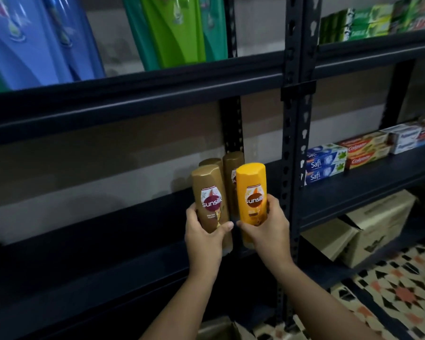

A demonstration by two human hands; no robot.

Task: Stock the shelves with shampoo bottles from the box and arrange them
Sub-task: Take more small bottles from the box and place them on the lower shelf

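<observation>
Dark shelf (pixel 133 241): left hand (pixel 203 238) clasps brown bottle (pixel 210 200), right hand (pixel 270 231) yellow bottle (pixel 252 195), bases hidden.

Our left hand (pixel 201 238) grips a brown Sunsilk bottle (pixel 210 204); our right hand (pixel 268 229) grips a yellow Sunsilk bottle (pixel 252 197). We hold both upright at the dark shelf (pixel 108 231), just before two brown bottles (pixel 231 173) standing there.

"Sunsilk" on the brown bottle (pixel 210 202) and yellow bottle (pixel 252 202) — "Safi" and "Colgate" on toothpaste boxes (pixel 325 165).
</observation>
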